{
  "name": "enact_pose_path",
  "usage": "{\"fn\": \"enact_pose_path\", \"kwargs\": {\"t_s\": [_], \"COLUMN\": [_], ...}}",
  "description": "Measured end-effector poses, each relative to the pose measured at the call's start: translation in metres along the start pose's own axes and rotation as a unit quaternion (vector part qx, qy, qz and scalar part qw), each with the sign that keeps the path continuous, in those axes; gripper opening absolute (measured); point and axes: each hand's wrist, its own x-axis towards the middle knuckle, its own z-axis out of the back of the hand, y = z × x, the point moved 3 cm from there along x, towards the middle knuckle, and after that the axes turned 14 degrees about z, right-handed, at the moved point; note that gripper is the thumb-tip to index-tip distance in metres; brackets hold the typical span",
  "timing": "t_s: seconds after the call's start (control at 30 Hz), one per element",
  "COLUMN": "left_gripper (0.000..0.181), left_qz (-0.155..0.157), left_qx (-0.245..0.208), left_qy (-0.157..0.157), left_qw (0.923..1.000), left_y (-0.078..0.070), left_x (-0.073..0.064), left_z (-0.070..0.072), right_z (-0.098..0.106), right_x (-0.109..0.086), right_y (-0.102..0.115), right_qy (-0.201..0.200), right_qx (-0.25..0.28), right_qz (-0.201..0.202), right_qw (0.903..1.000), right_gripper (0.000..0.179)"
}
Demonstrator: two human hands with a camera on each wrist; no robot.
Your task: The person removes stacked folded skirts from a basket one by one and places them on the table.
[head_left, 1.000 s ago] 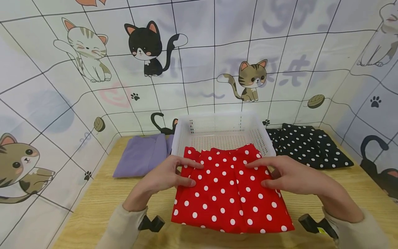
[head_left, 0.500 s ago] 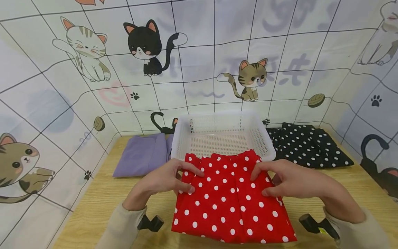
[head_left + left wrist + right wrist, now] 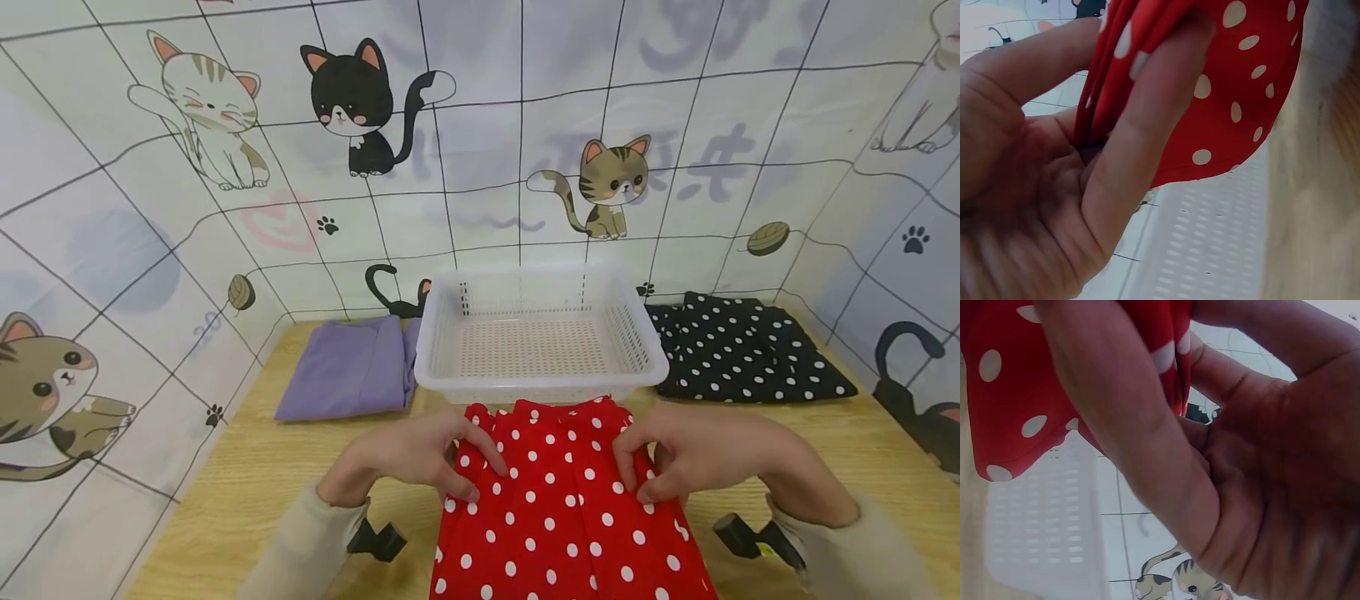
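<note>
A folded red garment [image 3: 555,500] with white polka dots hangs between both hands in front of the basket, its gathered edge uppermost. My left hand [image 3: 420,454] pinches its left side between thumb and fingers. On the opposite side my right hand [image 3: 705,450] grips it the same way. Several layers of the red cloth show between the left thumb and fingers in the left wrist view. The garment's lower part runs out of the head view at the bottom.
Behind the garment stands a white perforated plastic basket [image 3: 540,385] with nothing in it. Folded purple cloth [image 3: 348,371] lies to its left, and folded black polka-dot cloth [image 3: 750,354] to its right. A cat-print wall covering [image 3: 480,150] rises behind the wooden table [image 3: 225,492].
Both hands have brought the red garment down and back toward the body, away from the basket. The basket's front rim, covered earlier, now shows fully.
</note>
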Motion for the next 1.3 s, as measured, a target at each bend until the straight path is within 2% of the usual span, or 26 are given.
{"fn": "enact_pose_path", "kwargs": {"t_s": [0.27,0.43,0.7,1.0,1.13,1.3], "left_gripper": [0.03,0.031,0.038,0.036,0.033,0.028], "left_qz": [0.015,0.022,0.008,0.042,0.061,0.09], "left_qx": [-0.01,-0.022,-0.01,-0.039,-0.038,0.006], "left_qy": [0.01,0.036,0.078,0.093,0.09,0.072], "left_qw": [0.9998,0.9989,0.9969,0.994,0.9934,0.9934], "left_y": [0.014,0.022,0.041,0.062,0.067,0.069], "left_x": [0.015,0.022,0.033,0.045,0.046,0.044], "left_z": [0.001,0.002,0.008,0.017,0.017,0.016], "right_z": [-0.001,-0.003,-0.003,-0.001,-0.002,-0.004], "right_x": [0.009,0.013,0.018,0.019,0.018,0.018], "right_y": [-0.024,-0.038,-0.054,-0.076,-0.081,-0.07], "right_qy": [0.027,0.045,0.051,0.05,0.043,0.026], "right_qx": [0.069,0.067,0.092,0.117,0.099,0.015], "right_qz": [-0.043,-0.061,-0.081,-0.093,-0.106,-0.154], "right_qw": [0.9963,0.9948,0.9911,0.9874,0.9885,0.9876], "right_gripper": [0.007,0.008,0.005,0.007,0.005,0.006]}}
